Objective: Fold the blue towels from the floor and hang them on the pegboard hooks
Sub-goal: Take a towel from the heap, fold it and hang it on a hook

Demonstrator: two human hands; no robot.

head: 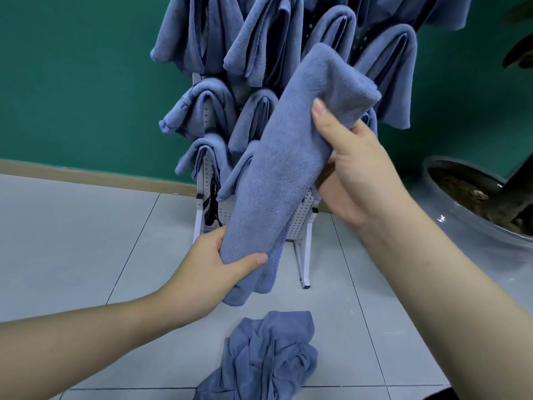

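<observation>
A folded blue towel (284,168) slants in front of the white pegboard stand (301,217), its upper end to the right. My left hand (213,264) grips its lower end, thumb across the front. My right hand (354,168) holds its upper part, thumb on the front and fingers behind. Several folded blue towels (259,39) hang on the pegboard's hooks above and behind. A crumpled blue towel (265,362) lies on the floor tiles below my hands.
A green wall (72,82) with a wooden skirting backs the stand. A large grey plant pot (473,215) with soil and a dark trunk stands at the right. The stand's white legs (304,264) rest on the light floor tiles.
</observation>
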